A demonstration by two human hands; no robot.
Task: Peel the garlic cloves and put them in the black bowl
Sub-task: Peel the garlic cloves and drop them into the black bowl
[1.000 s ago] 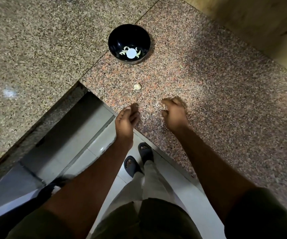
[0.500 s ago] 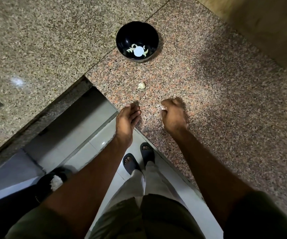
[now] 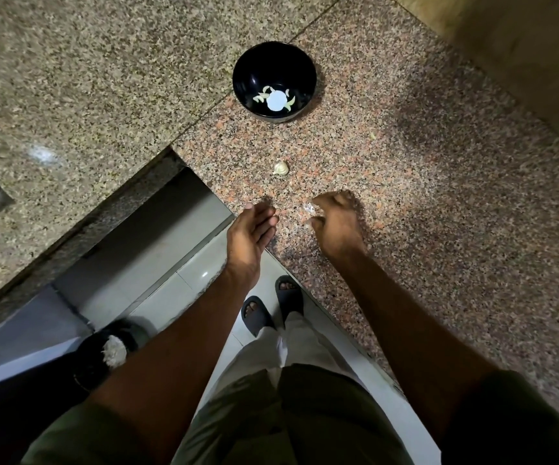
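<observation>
On the pinkish granite desk (image 3: 422, 209) a black bowl (image 3: 274, 67) stands at the far side, beside the seam where a grey-brown slab begins; several pale peeled garlic cloves (image 3: 260, 97) lie at its bottom around a bright white glare spot. Nearer, well apart from the bowl, a single unpeeled garlic clove (image 3: 280, 168) rests on the stone. A small pale scrap (image 3: 373, 135) lies to the right of the bowl. The left hand (image 3: 249, 234) hangs at the near left edge of the desk with its fingers straight and together, holding nothing. The right hand (image 3: 337, 223) is blurred, knuckles up and fingers curled over the desk just right of the left one; a whitish bit (image 3: 309, 208) shows at its fingertips, but whether the fingers pinch it cannot be told. Below the desk edge are pale floor tiles, the person's feet in dark slippers (image 3: 271, 305), and at the near left a dark bin (image 3: 103, 357) with white papery peel in it.
</observation>
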